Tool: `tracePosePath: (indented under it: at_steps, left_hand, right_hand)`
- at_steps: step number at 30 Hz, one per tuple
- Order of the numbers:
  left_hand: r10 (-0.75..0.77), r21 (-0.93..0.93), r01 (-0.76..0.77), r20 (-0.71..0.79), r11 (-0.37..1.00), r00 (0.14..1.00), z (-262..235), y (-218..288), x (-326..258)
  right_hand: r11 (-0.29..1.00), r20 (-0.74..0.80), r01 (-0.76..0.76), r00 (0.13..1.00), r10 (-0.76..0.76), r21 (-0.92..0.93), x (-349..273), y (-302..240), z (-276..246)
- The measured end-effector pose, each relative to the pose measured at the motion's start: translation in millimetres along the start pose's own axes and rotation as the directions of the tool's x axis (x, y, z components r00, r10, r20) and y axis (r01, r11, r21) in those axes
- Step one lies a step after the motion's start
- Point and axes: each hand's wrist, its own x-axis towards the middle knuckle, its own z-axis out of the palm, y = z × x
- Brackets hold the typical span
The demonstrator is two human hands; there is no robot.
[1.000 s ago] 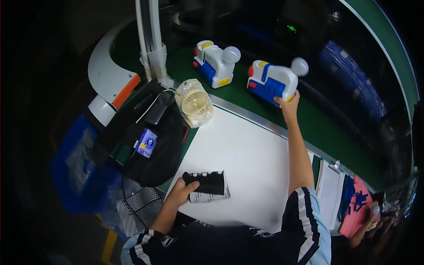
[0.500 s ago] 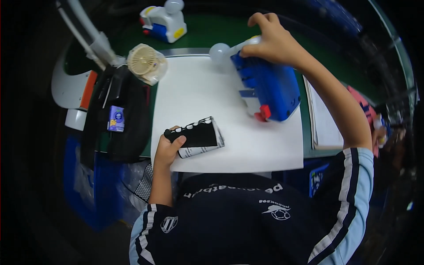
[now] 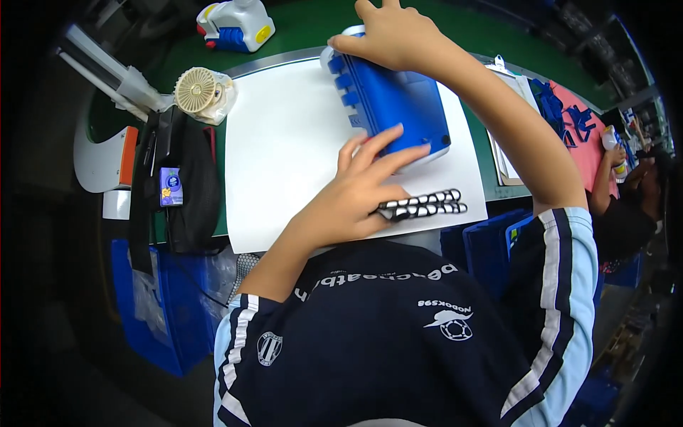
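On the white sheet of paper (image 3: 284, 135) a blue and white plastic device (image 3: 398, 107) stands tilted, with a row of blue tabs along its left side. My right hand (image 3: 398, 34) is closed over its far end. My left hand (image 3: 348, 192) reaches in from the lower left, its upper fingers stretched against the near end of the device. Between the lower fingers and thumb of that hand is a folded black sheet with white ovals (image 3: 427, 205), seen nearly edge-on. The underside of the device is hidden.
A similar white and blue device (image 3: 238, 27) stands on the green table at the back left. A cream fan (image 3: 199, 92), a black bag (image 3: 188, 192) and a purple packet (image 3: 171, 186) lie left. At right are a clipboard (image 3: 509, 132) and another person's hand (image 3: 613, 156).
My left hand has moved right with the folded sheet, and its fingers now meet the device. My right hand keeps hold of the device, which has turned slightly. The view has shifted.
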Motion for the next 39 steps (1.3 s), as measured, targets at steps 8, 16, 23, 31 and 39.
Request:
tracePosePath:
  at_steps: [8,16,23,31,39]
  left_hand:
    - [-0.021,0.094,0.033,-0.122,0.995,0.992,14,-37,18]
    - [-0.007,0.146,0.031,-0.166,0.989,0.986,15,-35,24]
    - [0.05,0.155,-0.024,-0.168,0.988,0.984,23,-32,38]
    - [0.127,0.107,-0.109,-0.179,0.988,0.976,24,-37,44]
    - [0.162,0.064,-0.155,-0.117,0.986,0.98,33,-24,49]
  right_hand:
    - [0.995,-0.092,-0.055,0.994,0.063,0.084,16,41,42]
    - [0.98,0.166,-0.197,0.967,0.192,0.009,36,38,17]
    - [0.905,0.943,-0.422,0.279,0.181,-0.048,113,67,18]
    - [0.777,0.995,-0.629,0.06,0.074,-0.02,126,98,58]
    - [0.845,0.983,-0.504,-0.094,0.155,-0.182,120,98,75]
